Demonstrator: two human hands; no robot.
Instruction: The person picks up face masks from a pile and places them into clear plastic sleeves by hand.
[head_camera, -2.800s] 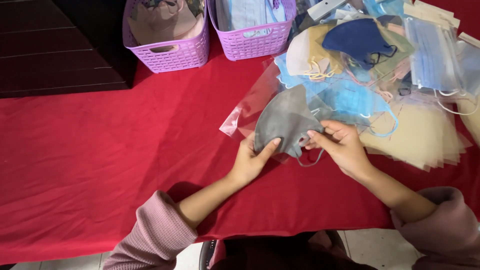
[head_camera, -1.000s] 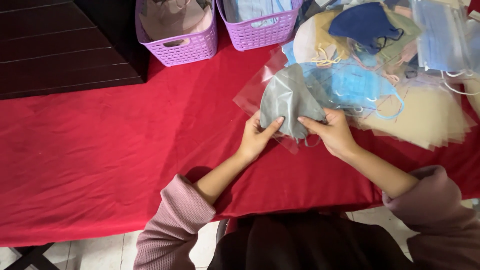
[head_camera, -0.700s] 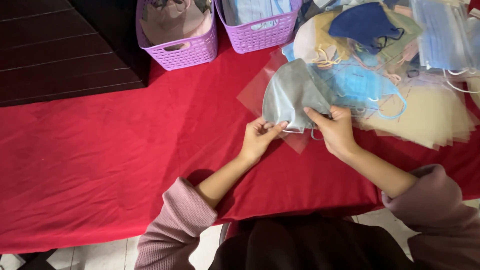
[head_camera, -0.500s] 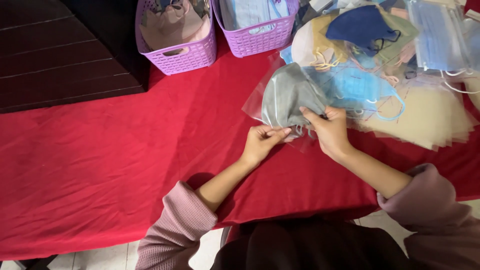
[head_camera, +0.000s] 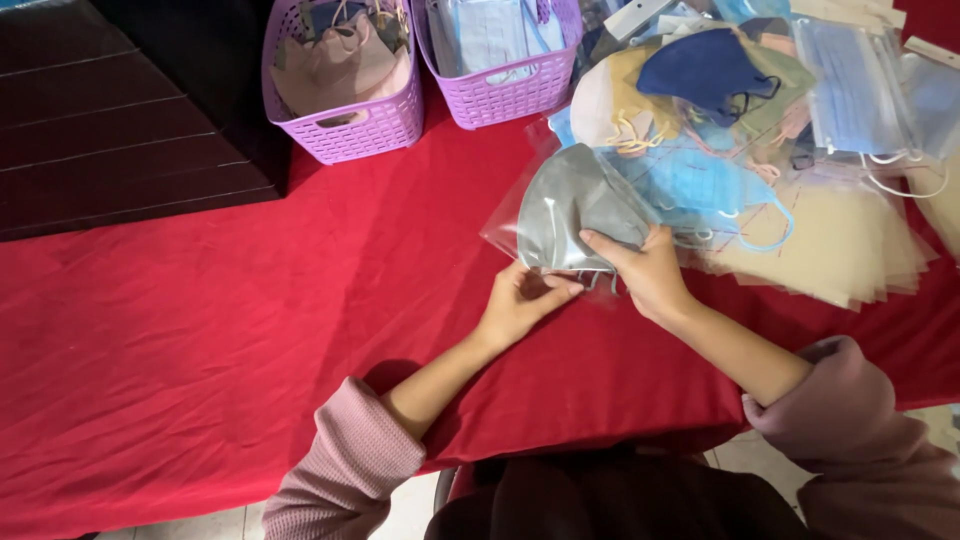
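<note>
Both hands, left hand (head_camera: 520, 298) and right hand (head_camera: 645, 272), are pinching a grey mask (head_camera: 570, 208) inside a clear bag (head_camera: 505, 225). Beyond the grip, two purple baskets (head_camera: 345, 130) are holding more masks.

We see a red cloth-covered table (head_camera: 200, 330) filling the view, dark wooden panelling (head_camera: 90, 140) at ten o'clock, pale tiled floor (head_camera: 400, 515) at six o'clock, soft even light.
</note>
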